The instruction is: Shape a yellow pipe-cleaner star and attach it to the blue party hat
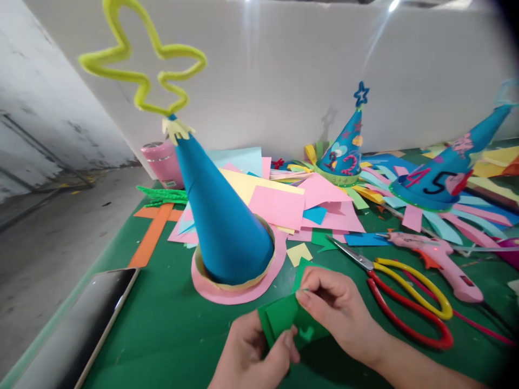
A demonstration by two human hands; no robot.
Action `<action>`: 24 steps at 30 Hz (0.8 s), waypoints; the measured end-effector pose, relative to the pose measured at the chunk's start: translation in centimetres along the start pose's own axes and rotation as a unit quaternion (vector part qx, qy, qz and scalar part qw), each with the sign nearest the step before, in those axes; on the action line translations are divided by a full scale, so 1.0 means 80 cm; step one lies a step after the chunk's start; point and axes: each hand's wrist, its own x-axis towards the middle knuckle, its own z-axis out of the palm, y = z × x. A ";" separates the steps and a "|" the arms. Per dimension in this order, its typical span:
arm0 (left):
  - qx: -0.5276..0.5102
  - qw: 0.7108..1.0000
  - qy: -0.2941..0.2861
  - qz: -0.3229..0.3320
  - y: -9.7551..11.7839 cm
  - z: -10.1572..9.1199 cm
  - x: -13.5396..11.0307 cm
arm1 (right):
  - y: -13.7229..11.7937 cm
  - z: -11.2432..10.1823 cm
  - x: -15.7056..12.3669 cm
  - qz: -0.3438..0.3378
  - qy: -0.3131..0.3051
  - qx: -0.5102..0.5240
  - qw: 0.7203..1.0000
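Folded green paper [279, 314] is held between my two hands, low in the middle of the view. My left hand [257, 351] pinches its left side, thumb on top. On its upper right part, my right hand [338, 308] closes thumb and fingertips; a green corner sticks up beyond them. Just behind my hands stands a blue paper cone hat [227, 216] on a pink paper brim [239, 295]. A yellow pipe-cleaner star [140, 81] tops it. Scissors [405, 297] with one red and one yellow handle lie right of my right hand, blades apart.
A phone [77, 329] lies at the table's left edge. Behind are a pink cup [164, 165], green pipe cleaners [162, 196] and piled paper sheets [279, 205]. Two decorated cone hats [344, 146] stand further right. A pink glue gun [440, 259] with a cord lies past the scissors.
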 end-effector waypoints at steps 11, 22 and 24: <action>-0.052 0.996 -0.027 -0.067 -0.005 -0.005 0.010 | 0.010 0.015 -0.004 0.107 -0.054 0.097 0.988; -0.030 0.998 -0.017 -0.056 -0.005 -0.010 0.013 | 0.004 0.012 -0.001 0.105 -0.076 0.059 0.990; -0.033 0.998 -0.022 -0.052 -0.006 -0.012 0.013 | 0.004 0.010 0.000 0.100 -0.074 0.048 0.991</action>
